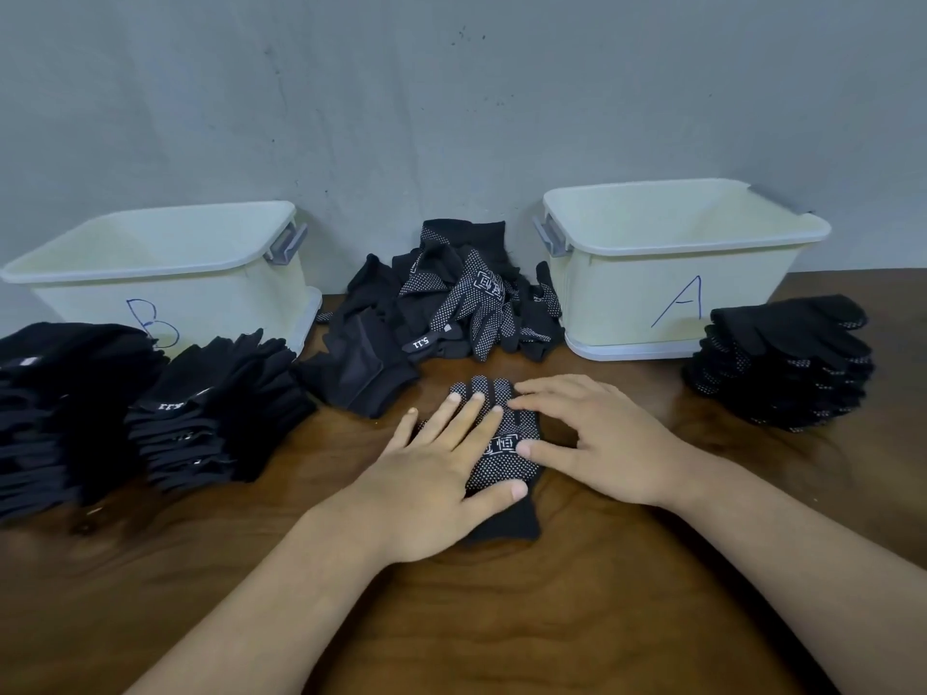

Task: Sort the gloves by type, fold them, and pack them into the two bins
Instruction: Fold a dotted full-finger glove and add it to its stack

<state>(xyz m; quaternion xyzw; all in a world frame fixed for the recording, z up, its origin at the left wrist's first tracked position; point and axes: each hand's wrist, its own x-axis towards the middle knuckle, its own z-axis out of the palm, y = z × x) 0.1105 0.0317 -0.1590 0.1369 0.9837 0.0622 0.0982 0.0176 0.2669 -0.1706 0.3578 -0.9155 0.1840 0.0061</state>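
**Both hands flat on a dotted glove, between two lettered bins**

We look down at a dark wooden worktop [526,619] where one black glove with white dots [496,464] lies flat in front of us, dotted side up, its fingers pointing away and its plain cuff toward us. The left hand [436,474] lies on its left half with the grip slack: the fingers are straight and spread, and the thumb rests across the glove near the cuff. The right hand [602,443] arches over the right edge, also with no closed grip. Its forefinger tip rests at the base of the glove's fingers and its thumb tip on the palm, the two tips apart.

Behind the glove, against the grey wall [451,117], sits a loose heap of black gloves [451,298], some dotted, some plain with a small white label. The heap lies between two pale plastic bins: bin B [225,293] on the left and bin A [627,288] on the right, each letter drawn in blue on the front wall.

In front of bin A, at its right corner, stands a stack of dotted gloves [782,363]. In front of bin B stand two stacks of plain labelled gloves, one nearer the middle [220,403] and one at the left edge [50,408].
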